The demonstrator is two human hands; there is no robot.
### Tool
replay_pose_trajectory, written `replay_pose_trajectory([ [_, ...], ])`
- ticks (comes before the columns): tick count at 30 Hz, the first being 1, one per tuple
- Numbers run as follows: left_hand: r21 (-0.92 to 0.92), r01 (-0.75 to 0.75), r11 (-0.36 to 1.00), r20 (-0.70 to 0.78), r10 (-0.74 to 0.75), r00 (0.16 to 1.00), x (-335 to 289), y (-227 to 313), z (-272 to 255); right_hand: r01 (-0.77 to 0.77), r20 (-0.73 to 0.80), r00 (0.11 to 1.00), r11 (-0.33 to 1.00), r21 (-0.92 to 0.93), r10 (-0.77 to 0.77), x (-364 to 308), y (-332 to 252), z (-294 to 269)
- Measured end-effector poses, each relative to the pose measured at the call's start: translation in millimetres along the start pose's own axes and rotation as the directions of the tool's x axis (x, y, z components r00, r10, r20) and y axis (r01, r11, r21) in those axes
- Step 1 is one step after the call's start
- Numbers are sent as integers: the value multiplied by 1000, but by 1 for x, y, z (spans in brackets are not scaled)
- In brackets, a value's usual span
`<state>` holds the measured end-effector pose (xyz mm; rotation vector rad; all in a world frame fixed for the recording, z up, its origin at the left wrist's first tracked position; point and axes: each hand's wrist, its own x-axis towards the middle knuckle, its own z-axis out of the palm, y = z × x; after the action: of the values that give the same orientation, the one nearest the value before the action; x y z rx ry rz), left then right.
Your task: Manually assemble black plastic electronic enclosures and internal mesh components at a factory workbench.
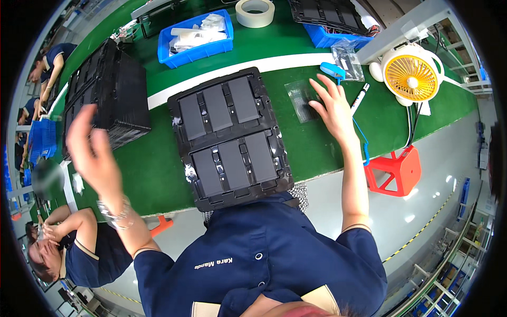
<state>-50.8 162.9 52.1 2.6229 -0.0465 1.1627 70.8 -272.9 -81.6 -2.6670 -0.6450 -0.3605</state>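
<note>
In front of me lies a black plastic tray (pixel 186 158) with several flat dark rectangular panels (pixel 214 110) in its pockets. My left hand (pixel 95 153) is raised beside a tall stack of black trays (pixel 124 95), somewhat blurred, its fingers stretched out and nothing in them. On the other side my right hand (pixel 334 112) hovers with fingers spread, holding nothing. Closest to its fingertips is a small clear plastic bag (pixel 300 103) on the green table (pixel 317 148). A white marker pen (pixel 360 99) and a blue clip-like tool (pixel 332 70) lie just past that hand.
Farther back are a blue bin (pixel 196 57) of white crumpled material, a tape roll (pixel 254 15) and another blue bin (pixel 327 39) under black trays. A yellow-and-white fan (pixel 411 78) stands at right, above a red stool (pixel 393 171). A co-worker (pixel 90 248) sits at left.
</note>
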Motion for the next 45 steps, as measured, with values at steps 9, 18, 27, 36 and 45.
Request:
replay_pose_trajectory([
  [9,-431,152,889,498,95,862,-29,85,58,92,23,995,995,35,-93,30,20,25],
  [18,-570,461,680,620,-12,784,-32,96,80,121,-7,991,871,476,-134,56,-109,-38],
  [27,-621,658,426,691,-100,716,-41,80,83,119,110,979,915,385,-173,56,-166,-27],
  [36,-527,793,307,807,-110,580,-43,75,84,-66,-48,993,867,493,103,26,-165,-37],
  [45,-604,762,232,753,-147,641,-52,75,92,160,30,977,823,545,-210,29,-170,-43],
])
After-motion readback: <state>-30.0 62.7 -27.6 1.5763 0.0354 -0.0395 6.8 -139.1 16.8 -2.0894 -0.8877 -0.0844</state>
